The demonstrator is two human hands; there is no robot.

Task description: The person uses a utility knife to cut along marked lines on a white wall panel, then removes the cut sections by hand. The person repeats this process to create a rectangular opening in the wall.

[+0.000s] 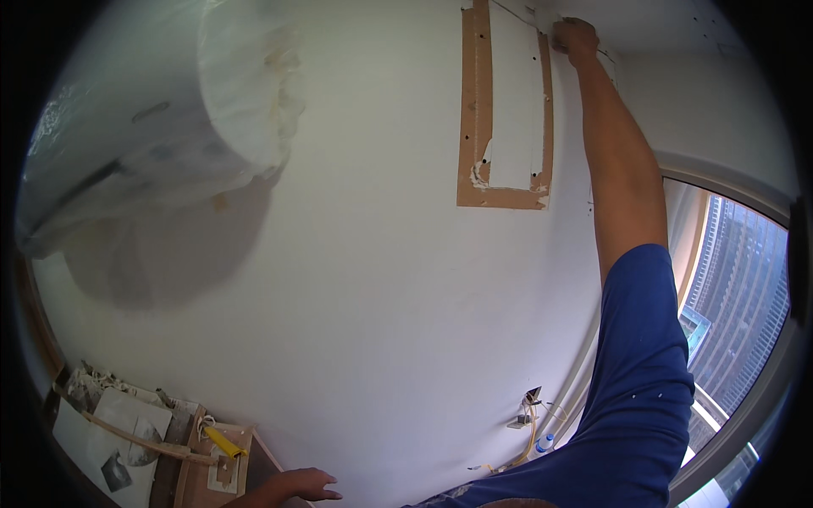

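Head view, read remotely. Brown-edged panel (514,102): landmark, on white wall (381,254). Right hand (576,39): just right of panel's top, fingers curled; contents I cannot tell. Left hand (310,483): well below-left of panel, fingers loosely parted. Plastic-wrapped object (144,127): left of panel.

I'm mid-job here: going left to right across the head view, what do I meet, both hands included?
Yellow handle → left hand → brown-edged white patch on the wall → right hand → window.
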